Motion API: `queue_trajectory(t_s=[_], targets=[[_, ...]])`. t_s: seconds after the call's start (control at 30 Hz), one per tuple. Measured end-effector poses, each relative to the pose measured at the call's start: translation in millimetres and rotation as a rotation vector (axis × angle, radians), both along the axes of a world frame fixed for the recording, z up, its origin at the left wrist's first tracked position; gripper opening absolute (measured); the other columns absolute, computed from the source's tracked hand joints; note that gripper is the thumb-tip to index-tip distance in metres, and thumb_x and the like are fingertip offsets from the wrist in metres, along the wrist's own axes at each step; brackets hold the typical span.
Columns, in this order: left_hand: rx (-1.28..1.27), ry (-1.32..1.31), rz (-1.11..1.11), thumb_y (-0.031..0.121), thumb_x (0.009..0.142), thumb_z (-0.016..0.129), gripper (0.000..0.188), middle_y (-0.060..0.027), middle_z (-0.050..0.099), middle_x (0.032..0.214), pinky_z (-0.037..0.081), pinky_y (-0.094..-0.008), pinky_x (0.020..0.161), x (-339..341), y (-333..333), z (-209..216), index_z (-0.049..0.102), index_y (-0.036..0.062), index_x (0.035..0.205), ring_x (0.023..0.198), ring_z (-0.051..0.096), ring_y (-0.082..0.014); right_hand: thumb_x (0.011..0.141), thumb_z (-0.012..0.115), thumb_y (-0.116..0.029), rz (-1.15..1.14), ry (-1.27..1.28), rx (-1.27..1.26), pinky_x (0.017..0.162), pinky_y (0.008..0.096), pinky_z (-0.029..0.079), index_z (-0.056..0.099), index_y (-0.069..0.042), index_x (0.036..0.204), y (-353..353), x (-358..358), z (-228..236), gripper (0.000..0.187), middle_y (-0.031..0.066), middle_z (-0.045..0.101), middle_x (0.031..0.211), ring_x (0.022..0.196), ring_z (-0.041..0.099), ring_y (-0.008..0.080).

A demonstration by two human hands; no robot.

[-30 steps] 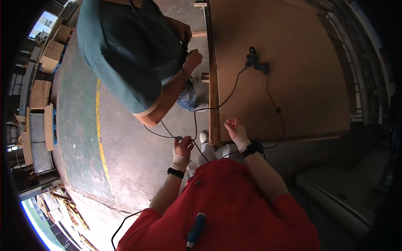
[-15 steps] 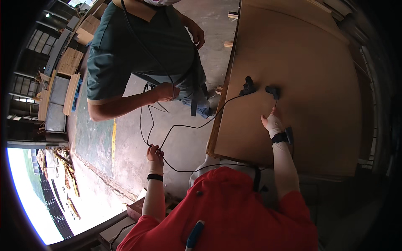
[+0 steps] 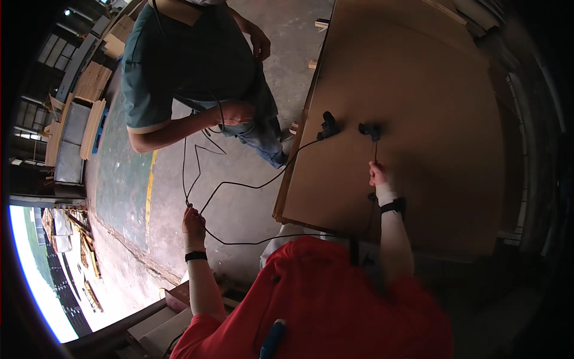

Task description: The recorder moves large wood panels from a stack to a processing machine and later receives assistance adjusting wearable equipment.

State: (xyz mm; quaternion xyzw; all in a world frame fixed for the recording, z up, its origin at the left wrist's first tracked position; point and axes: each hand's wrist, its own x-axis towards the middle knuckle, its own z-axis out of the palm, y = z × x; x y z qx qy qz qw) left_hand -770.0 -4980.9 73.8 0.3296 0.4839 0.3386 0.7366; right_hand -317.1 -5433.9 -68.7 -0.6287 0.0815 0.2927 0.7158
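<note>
My left hand [image 3: 193, 224] is closed around thin black cables [image 3: 251, 187], held out over the floor at the left. One cable runs from there to a black clamp-like device [image 3: 327, 125] lying on a large brown board [image 3: 418, 78]. My right hand [image 3: 378, 175], above the board, is closed on a thin cord [image 3: 375, 148]. That cord leads up to a second black device [image 3: 369, 131] of similar shape, also on the board. Black bands circle both my wrists. The exact kind of the two devices is too dark to tell.
A co-worker in a dark green shirt [image 3: 173, 60] stands ahead on the left, a hand [image 3: 239, 112] gripping the cable's other part. Stacked wooden boards [image 3: 92, 82] stand at the far left. A box [image 3: 177, 296] is beside my left arm.
My right hand has turned and its fingers have closed on the cord; they were more spread before. My left hand keeps the cables. The whole view has shifted slightly.
</note>
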Motion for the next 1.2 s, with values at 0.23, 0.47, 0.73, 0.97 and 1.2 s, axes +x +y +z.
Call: queue_trajectory(t_s=[0.23,0.47,0.73,0.97,1.2], targets=[[0.026,-0.094,-0.062,0.01,0.095,0.06,0.025,0.0029,0.059,0.085,0.048,-0.0188,0.062,0,38,-18,0.058,0.009,0.12,0.073,0.056,-0.0058,0.097,0.061,-0.027,-0.341,-0.092,0.057,0.05,0.0258,0.031,0.061,-0.01,0.099,-149,-17,98,0.017,-0.0052,0.042,0.071,0.051,0.034,0.0065],[0.059,-0.12,-0.101,0.013,0.101,0.056,0.019,-0.0027,0.066,0.095,0.054,-0.0187,0.072,-21,89,-16,0.062,0.0019,0.115,0.082,0.061,-0.0065,0.092,0.069,-0.036,-0.518,-0.085,0.01,0.054,0.0276,0.033,0.063,-0.01,0.103,-185,-32,122,0.029,-0.0033,0.046,0.075,0.057,0.038,0.0083],[0.839,0.435,-0.289,0.007,0.103,0.048,0.017,-0.0052,0.057,0.097,0.051,-0.0181,0.073,-17,116,2,0.058,-0.006,0.107,0.083,0.052,-0.0077,0.101,0.057,-0.028,-0.388,-0.259,0.083,0.059,0.0275,0.036,0.064,-0.008,0.12,-151,-8,173,0.028,-0.0032,0.051,0.082,0.061,0.042,0.0079],[0.342,-0.158,0.003,0.014,0.096,0.063,0.013,-0.0065,0.06,0.082,0.054,-0.0252,0.07,-34,166,-13,0.059,0.0022,0.097,0.072,0.058,-0.0146,0.105,0.049,-0.025,-0.224,-0.313,0.269,0.061,0.0239,0.031,0.058,-0.003,0.132,-87,15,248,0.037,-0.0033,0.049,0.083,0.062,0.037,0.0062],[0.212,-0.176,-0.097,0.01,0.098,0.056,0.029,-0.0038,0.062,0.095,0.054,-0.0298,0.074,0,157,53,0.057,0.0077,0.128,0.085,0.063,-0.0154,0.106,0.047,-0.019,-0.175,-0.464,0.336,0.06,0.0244,0.034,0.05,0.002,0.139,-57,-23,301,0.04,-0.0019,0.048,0.082,0.061,0.038,0.0061]])
